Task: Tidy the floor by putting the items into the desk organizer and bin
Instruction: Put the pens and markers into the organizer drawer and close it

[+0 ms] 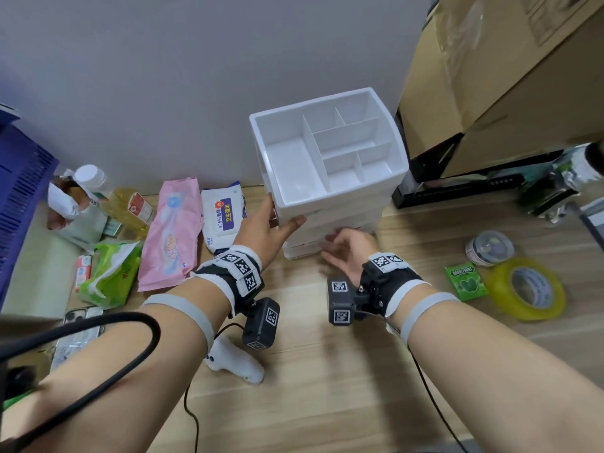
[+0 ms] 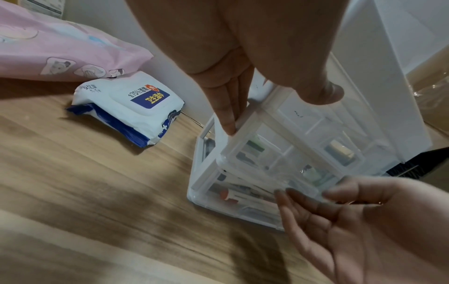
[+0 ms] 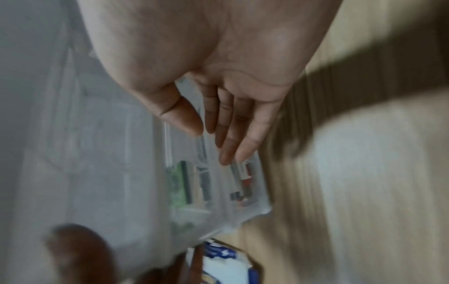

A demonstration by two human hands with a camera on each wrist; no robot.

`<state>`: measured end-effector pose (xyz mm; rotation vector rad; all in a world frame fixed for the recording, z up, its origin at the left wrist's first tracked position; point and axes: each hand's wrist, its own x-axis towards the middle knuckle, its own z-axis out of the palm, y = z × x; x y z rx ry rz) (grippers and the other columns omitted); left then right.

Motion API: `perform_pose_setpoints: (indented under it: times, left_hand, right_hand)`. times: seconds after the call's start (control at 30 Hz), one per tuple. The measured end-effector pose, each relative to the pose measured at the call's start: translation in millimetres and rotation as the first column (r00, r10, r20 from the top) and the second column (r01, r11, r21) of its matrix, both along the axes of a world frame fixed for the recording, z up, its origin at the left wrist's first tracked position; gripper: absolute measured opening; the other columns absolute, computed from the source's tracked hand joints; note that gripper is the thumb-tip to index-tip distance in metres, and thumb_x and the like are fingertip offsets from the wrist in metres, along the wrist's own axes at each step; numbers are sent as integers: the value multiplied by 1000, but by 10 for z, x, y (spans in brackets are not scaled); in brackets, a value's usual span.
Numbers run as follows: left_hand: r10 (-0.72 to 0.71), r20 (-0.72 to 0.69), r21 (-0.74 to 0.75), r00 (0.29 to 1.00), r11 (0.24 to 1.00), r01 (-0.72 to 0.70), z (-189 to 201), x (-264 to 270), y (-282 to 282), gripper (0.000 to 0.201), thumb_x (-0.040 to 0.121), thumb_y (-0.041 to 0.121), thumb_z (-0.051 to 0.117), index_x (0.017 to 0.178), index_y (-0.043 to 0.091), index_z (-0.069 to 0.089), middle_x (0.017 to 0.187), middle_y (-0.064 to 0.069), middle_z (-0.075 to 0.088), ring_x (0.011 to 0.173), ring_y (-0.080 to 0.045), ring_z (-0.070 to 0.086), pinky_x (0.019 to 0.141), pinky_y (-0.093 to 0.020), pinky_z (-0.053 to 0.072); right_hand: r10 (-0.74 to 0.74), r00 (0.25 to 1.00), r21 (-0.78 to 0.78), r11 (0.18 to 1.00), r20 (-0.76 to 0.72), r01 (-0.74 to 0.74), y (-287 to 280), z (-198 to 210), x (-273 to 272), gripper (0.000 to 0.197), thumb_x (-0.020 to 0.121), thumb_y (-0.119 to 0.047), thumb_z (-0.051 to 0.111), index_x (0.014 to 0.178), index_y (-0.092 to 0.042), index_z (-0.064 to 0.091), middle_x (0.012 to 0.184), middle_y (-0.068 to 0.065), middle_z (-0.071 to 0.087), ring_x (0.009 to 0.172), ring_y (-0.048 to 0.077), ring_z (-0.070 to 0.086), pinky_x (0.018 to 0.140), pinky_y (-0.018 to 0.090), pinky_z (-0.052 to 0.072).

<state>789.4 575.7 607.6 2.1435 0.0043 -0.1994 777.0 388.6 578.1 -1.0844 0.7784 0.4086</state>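
Centre frame: bottom drawer (image 2: 245,201) front just ahead of slack, empty right hand (image 1: 346,253); flat-fingered left hand (image 1: 264,230) bracing desk organizer (image 1: 327,204) left corner.

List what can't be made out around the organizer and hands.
Drawer contents of the desk organizer: left wrist view shows only blurred shapes through clear fronts; right wrist view is motion-smeared.
Whether the right hand touches the lowest drawer: blurred in every view.
The blue bin: cut off by the head view's left edge.
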Motion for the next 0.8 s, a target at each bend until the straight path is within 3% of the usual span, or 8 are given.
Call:
perform_pose_setpoints:
  times: [0.1, 0.23, 0.4, 0.53, 0.63, 0.73, 0.77, 0.8]
  left_hand:
    - [-8, 3, 150, 1000, 989, 8, 54, -7, -24, 60, 86, 63, 60, 135, 33, 43, 119, 5, 69, 103, -19, 68, 89, -31, 51]
    - [15, -19, 272, 1000, 962, -10, 141, -48, -80, 62, 88, 67, 53, 135, 28, 39, 119, -3, 69, 108, -27, 66, 89, -41, 53]
    - [63, -31, 174, 998, 983, -57, 140, -117, -151, 58, 90, 60, 56, 133, 26, 37, 123, -5, 67, 107, -28, 66, 85, -34, 49]
    - [144, -71, 91, 987, 986, -137, 68, -158, -229, 60, 90, 58, 58, 129, 19, 35, 124, -12, 64, 107, -31, 65, 86, -34, 45]
    - [203, -103, 40, 974, 979, -199, -45, -189, -302, 69, 90, 52, 62, 136, 15, 27, 129, -15, 60, 112, -33, 63, 99, -40, 47]
    - [230, -135, 65, 964, 973, -223, -137, -201, -333, 79, 89, 45, 68, 144, 13, 20, 137, -17, 57, 118, -36, 61, 105, -44, 45]
    - [240, -161, 100, 957, 969, -227, -181, -203, -356, 82, 89, 43, 69, 146, 11, 19, 138, -19, 56, 119, -38, 59, 106, -44, 45]
    - [245, -178, 129, 953, 966, -224, -210, -216, -381, 84, 89, 40, 70, 147, 9, 19, 139, -22, 54, 121, -40, 57, 106, -43, 44]
  right_hand:
    - [-75, 996, 201, 977, 41, 65, 9, 78, 18, 29, 80, 0, 48, 108, -1, 55, 112, 21, 66, 90, 32, 73, 75, 41, 60]
    - [-97, 995, 177, 980, 21, 92, -6, 108, -138, 17, 90, -11, 57, 105, -5, 55, 111, 18, 66, 93, 30, 71, 82, 41, 58]
    - [-40, 999, 174, 984, 8, 38, -189, 47, -530, 17, 90, -14, 61, 99, -4, 51, 103, 20, 67, 91, 29, 72, 83, 37, 58]
    - [37, 999, 169, 985, 18, -39, -384, -6, -759, 18, 91, -17, 62, 96, 0, 56, 116, 26, 67, 102, 31, 71, 92, 39, 55]
    - [169, 985, 171, 970, 24, -171, -607, -6, -916, 25, 91, -21, 64, 108, -3, 59, 119, 21, 68, 106, 32, 69, 95, 43, 54]
    - [240, 971, -19, 971, 3, -240, -852, 27, -966, 16, 89, -15, 68, 101, -5, 67, 103, 16, 73, 90, 29, 72, 77, 35, 58]
    - [235, 972, -203, 951, -14, -233, -1008, -15, -954, 4, 89, -11, 66, 90, -8, 68, 93, 15, 71, 79, 27, 70, 66, 30, 57]
    - [260, 964, -482, 838, -58, -255, -1188, -84, -932, 10, 89, -11, 62, 81, -15, 66, 88, 14, 69, 75, 27, 66, 62, 28, 55]
